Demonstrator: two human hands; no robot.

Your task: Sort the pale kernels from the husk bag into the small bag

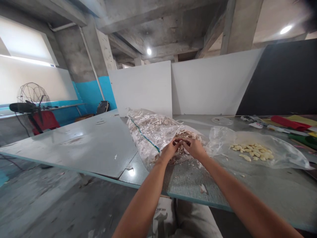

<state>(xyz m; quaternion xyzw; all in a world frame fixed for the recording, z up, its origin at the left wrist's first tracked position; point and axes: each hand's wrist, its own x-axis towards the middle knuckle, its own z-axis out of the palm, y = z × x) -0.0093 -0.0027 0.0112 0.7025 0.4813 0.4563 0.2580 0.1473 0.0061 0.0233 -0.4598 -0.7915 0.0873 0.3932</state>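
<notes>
Grey table [99, 152] bears papery skins [187, 134] at twelve o'clock; left hand [170, 149] and right hand [195, 148] meet there, grip indiscernible; probably peeling, next needing delicate fingertip pressure.

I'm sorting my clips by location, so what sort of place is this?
Probably a simple workshop in a rough, unfinished-looking building. Bare concrete beams run overhead, white boards stand behind the big worktable, and a clear plastic bag of papery scraps lies on it.
</notes>
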